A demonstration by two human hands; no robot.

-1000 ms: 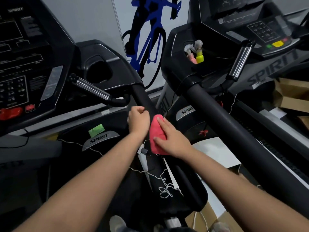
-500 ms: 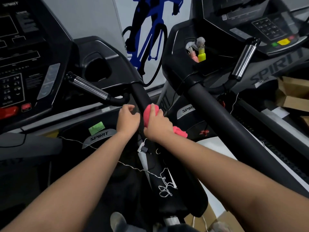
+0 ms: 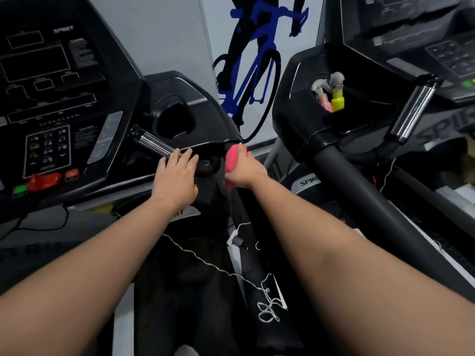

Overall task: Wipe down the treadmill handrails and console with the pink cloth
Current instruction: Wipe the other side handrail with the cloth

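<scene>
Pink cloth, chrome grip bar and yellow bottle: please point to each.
pink cloth (image 3: 233, 158), head view, its bare upper part
chrome grip bar (image 3: 151, 140), head view, middle of the shiny section
yellow bottle (image 3: 337, 103), head view, its body

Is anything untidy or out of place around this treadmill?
Yes. A thin white string trails loosely across the black handrail and ends in a tangle lower down; it may be leftover packaging, not part of the machine.

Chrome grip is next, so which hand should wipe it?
Probably the right hand: it grips the cloth close to the grip. The left hand rests on the grip, bare.
</scene>
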